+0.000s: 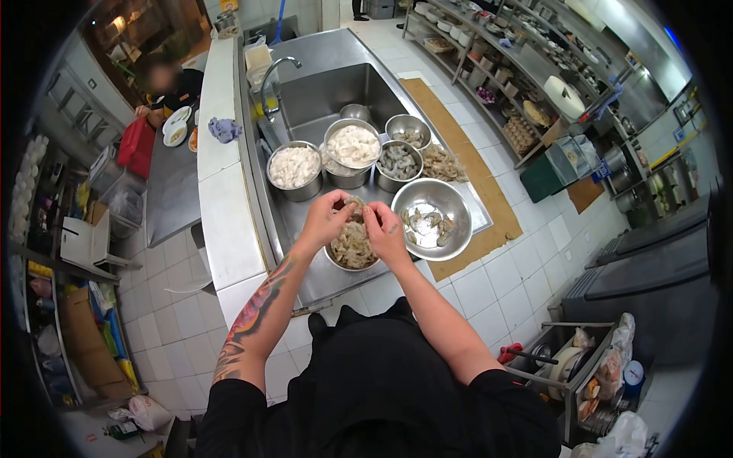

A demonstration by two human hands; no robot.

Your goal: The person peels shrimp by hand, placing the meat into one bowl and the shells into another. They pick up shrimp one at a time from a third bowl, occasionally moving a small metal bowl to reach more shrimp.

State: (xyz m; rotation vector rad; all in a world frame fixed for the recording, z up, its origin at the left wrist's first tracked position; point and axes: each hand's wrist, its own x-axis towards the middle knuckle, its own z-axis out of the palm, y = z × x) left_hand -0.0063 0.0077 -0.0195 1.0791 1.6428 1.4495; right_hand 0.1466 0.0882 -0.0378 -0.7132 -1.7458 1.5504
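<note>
A small greyish-brown raw shrimp (356, 204) was held between the two bare hands, above a round stainless-steel bowl (353, 269) heaped with similar brownish shrimp. By the left hand (328, 217), at the end of a tattooed forearm, the shrimp was pinched between thumb and bent fingers; by the right hand (385, 231), it was gripped from the other side, the fingers curled and nearly closed. How much of the shell was left on it could not be told, as it was partly covered by the fingers.

The bowl was set near the front edge of a brushed stainless-steel counter (311, 284). Just to its right, a few loose shrimp were scattered in a wide, shiny steel basin (431, 192). Farther back, pale whitish meat was contained in a deep round steel pot (299, 191) and in a steel bowl (359, 165) rested on another pot. Grey shrimp were held in a smaller steel pot (398, 184), beside which a tan heap of shells (444, 162) was piled.

A small orange mark was worn on the black top of a person (177, 95) at the far left, too small to be read.
</note>
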